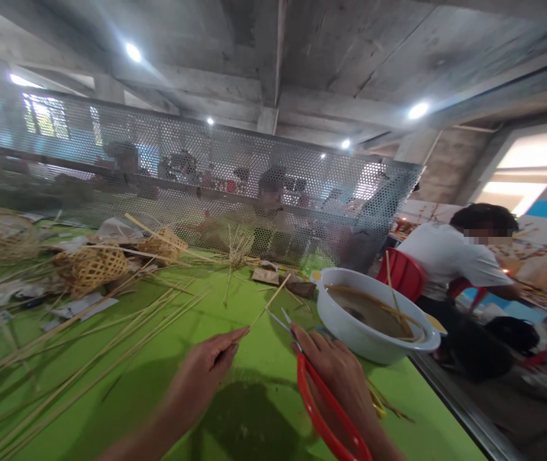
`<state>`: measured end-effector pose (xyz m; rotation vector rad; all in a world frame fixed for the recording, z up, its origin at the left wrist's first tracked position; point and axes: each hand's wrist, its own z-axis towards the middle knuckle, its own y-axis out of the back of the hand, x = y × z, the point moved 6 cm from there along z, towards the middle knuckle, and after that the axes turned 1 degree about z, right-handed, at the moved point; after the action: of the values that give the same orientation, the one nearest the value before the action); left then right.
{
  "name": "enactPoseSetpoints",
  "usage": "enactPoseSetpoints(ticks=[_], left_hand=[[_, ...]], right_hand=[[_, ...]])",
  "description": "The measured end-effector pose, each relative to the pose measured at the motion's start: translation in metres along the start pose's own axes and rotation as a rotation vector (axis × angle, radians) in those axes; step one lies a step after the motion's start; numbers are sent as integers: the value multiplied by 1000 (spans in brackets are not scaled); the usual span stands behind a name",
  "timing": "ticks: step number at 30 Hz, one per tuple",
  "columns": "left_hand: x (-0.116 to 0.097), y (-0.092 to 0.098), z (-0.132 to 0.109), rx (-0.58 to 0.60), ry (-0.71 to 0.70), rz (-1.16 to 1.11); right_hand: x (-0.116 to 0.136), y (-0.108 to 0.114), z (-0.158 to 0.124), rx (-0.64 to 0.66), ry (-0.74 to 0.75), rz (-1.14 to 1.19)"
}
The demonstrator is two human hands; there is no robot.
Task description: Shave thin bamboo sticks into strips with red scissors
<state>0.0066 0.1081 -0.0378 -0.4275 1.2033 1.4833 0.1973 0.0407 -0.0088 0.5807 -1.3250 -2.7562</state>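
My left hand (213,358) is closed, pinching the near end of a thin bamboo strip (269,301) that points up and away over the green table. Closed on red-handled scissors (324,400), my right hand (334,365) lies to the right, palm down. The blades are parted and point toward the strip, close to its middle; whether they touch it I cannot tell. Just beyond my right hand stands a white basin (374,349) holding murky water and a bent strip.
Woven bamboo baskets (91,266) and long strips (124,336) cover the left side of the green table (254,410). A perforated metal screen (220,192) runs along the back, with people behind it. At the right, a person in a white shirt (451,253) sits beyond the table edge.
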Motion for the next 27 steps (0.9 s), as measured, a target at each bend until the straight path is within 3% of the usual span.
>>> enactPoseSetpoints(ticks=[16,27], left_hand=[[3,-3,-1,92,-9,156],[2,-1,0,71,-9,176]], right_hand=[[-2,-2,0,81,-15,3],[0,-1,1,53,4,-15]])
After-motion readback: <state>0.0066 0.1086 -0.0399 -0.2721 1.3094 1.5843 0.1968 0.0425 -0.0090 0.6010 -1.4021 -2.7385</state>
